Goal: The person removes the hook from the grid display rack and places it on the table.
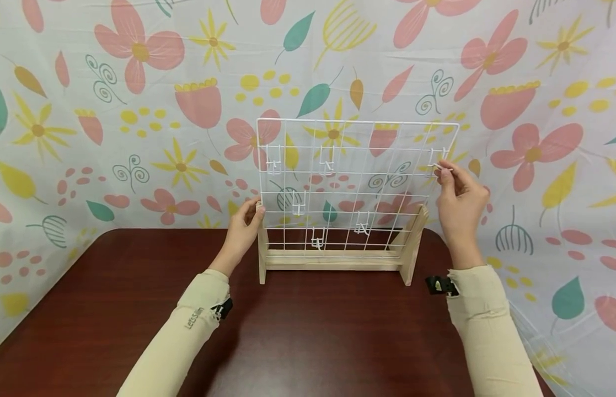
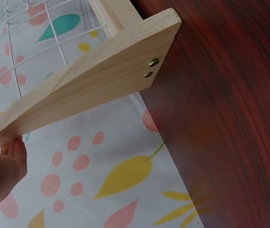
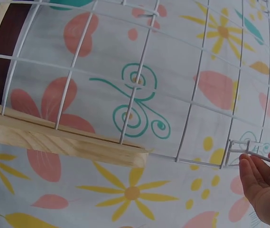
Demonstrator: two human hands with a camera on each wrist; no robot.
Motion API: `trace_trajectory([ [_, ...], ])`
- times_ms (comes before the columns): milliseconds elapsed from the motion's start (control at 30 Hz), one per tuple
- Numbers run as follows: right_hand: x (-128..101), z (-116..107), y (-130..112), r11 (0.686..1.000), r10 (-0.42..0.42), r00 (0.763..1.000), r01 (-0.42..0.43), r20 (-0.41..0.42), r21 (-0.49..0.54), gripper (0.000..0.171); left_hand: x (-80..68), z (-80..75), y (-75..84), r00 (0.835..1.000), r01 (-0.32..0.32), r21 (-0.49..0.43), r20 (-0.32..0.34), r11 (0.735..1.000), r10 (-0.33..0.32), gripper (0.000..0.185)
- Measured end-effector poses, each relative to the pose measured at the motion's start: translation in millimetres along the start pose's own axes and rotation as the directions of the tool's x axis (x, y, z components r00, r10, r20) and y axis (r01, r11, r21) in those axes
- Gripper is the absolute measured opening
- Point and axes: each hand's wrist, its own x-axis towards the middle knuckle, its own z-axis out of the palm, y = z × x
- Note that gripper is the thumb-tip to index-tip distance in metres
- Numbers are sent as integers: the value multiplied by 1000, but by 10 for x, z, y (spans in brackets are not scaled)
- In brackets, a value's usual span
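One wire grid (image 1: pixel 344 192) stands with six hooks (image 1: pixel 299 208) on or at it: two on its upper part, three on its lower part, and one by its upper right edge. Two side boards (image 1: pixel 414 242) flank the grid, one at each side, and one crossbar (image 1: pixel 332 263) runs along its bottom. Two screws (image 2: pixel 153 62) show on the board left of the grid. There are two hands, one left hand (image 1: pixel 244 225) at the grid's left edge and one right hand (image 1: pixel 461 204) at its right. Two sleeves (image 1: pixel 483 309) are in front of the grid, one table (image 1: pixel 312 331) is under it and one flowered cloth (image 1: pixel 228 71) behind it.
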Motion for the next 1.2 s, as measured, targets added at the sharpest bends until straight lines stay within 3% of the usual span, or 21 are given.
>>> trace_trajectory([
  [567, 83, -31, -12, 999, 29, 1000, -29, -10, 43, 20, 15, -42, 14, 998, 49, -30, 35, 998, -48, 46],
  [867, 72, -66, -78, 994, -9, 1000, 11, -19, 109, 19, 30, -53, 12, 997, 49, -33, 54, 998, -47, 43],
  [1200, -61, -134, -141, 994, -43, 999, 41, 17, 106, 16, 60, -92, 23, 993, 64, 43, 97, 997, -68, 46],
])
